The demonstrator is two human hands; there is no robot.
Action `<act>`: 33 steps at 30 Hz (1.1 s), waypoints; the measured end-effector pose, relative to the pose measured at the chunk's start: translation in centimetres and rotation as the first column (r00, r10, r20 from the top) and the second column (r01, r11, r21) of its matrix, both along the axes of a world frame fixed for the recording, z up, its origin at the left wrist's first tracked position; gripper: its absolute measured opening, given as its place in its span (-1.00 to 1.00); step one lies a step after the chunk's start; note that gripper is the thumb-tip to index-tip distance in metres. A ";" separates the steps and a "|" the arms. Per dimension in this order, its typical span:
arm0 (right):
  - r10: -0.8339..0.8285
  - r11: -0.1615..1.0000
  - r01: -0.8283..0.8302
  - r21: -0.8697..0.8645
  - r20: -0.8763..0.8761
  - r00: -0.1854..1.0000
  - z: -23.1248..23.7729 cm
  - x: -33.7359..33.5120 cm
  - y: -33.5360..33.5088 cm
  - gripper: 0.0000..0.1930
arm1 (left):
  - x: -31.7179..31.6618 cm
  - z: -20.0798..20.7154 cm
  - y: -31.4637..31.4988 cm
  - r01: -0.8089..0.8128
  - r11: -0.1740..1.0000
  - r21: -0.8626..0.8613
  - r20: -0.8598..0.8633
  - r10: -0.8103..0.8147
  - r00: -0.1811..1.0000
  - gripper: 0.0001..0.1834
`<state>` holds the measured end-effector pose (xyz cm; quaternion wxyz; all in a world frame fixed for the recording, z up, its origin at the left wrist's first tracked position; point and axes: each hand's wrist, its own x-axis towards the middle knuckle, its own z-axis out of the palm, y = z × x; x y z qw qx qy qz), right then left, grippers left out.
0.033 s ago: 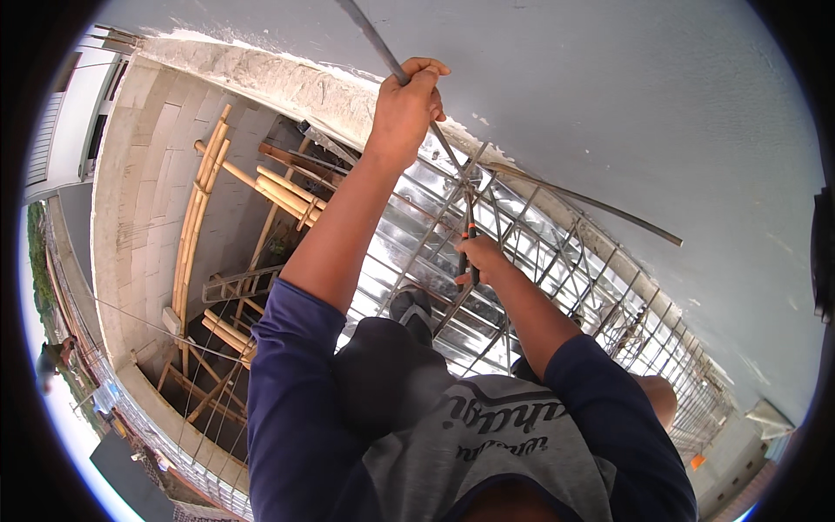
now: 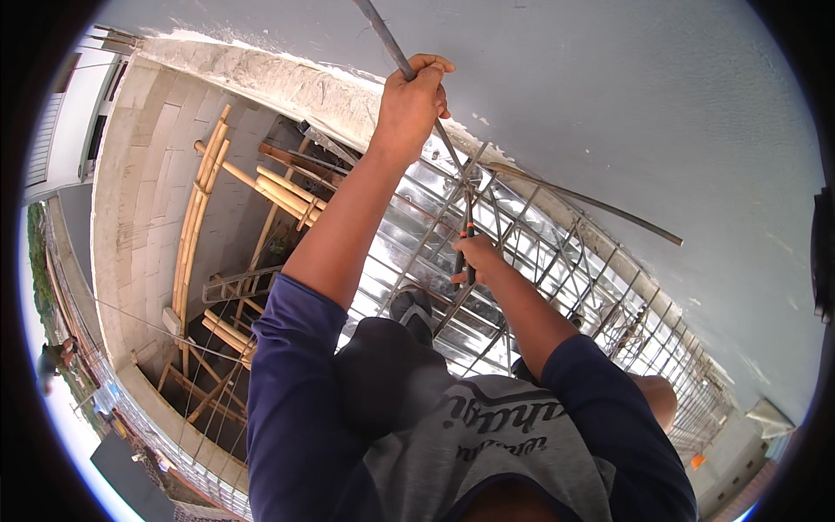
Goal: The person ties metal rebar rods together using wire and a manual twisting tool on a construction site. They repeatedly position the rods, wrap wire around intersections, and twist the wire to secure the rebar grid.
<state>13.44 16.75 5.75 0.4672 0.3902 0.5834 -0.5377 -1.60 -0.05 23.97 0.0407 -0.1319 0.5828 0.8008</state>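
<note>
Head view: the left hand [image 2: 416, 97] is wrapped round a rod [image 2: 385, 39] slanting down to the rebar grid [image 2: 577, 228]; the right hand [image 2: 478, 257] holds pliers [image 2: 470, 230], tips near the rod's lower end. A loosened left grip might let the rod swing; slipping pliers might knock knuckles against the grid.
</note>
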 end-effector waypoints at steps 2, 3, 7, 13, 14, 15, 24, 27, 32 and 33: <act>-0.067 0.997 0.068 0.027 -0.027 0.997 -0.9 0.4 -1.1 -0.61 | -0.6 -0.2 -0.1 -0.007 1.000 -0.018 0.006 0.007 1.000 -0.73; -0.059 0.998 0.060 0.037 -0.022 0.998 -0.6 0.5 -1.6 -0.62 | -0.6 -0.4 -0.3 -0.014 1.000 -0.027 0.012 0.014 1.000 -0.73; -0.004 0.996 0.009 0.090 -0.056 0.998 0.3 0.8 -3.4 -0.61 | -0.2 -0.6 -0.6 -0.006 1.000 -0.023 -0.014 0.006 1.000 -0.75; 0.011 0.974 0.026 0.226 -0.159 0.987 -2.6 1.7 -4.7 -0.68 | 0.5 -0.7 -0.5 0.017 1.000 -0.022 0.001 -0.017 1.000 -0.76; 0.068 0.973 -0.033 0.229 -0.143 0.987 -3.5 1.6 -4.5 -0.67 | 0.5 -0.4 -0.4 0.017 1.000 -0.025 -0.003 -0.017 1.000 -0.76; 0.124 0.968 -0.093 0.233 -0.123 0.985 -3.8 1.6 -4.4 -0.67 | 0.7 -0.4 -0.3 0.018 1.000 -0.025 -0.005 -0.018 1.000 -0.76; 0.514 0.839 -0.460 0.289 -0.146 0.846 1.1 -1.6 4.1 -0.61 | 2.1 -0.8 -0.9 0.003 1.000 -0.001 -0.002 -0.003 1.000 -0.76; 0.878 0.450 -0.768 0.455 -0.070 0.473 3.1 -5.6 6.3 -0.54 | 1.8 -1.7 -1.7 -0.032 0.995 -0.096 -0.084 0.024 0.996 -0.77; 1.000 0.030 -0.812 0.582 -0.022 0.021 4.3 -8.7 5.7 -0.77 | 1.7 -1.5 -2.9 -0.145 0.983 0.112 0.043 0.141 0.989 -0.77; 0.994 -0.100 -0.809 0.580 0.031 -0.101 5.2 -9.4 5.0 -0.77 | 1.5 -1.5 -2.8 -0.136 0.983 0.126 0.040 0.132 0.990 -0.77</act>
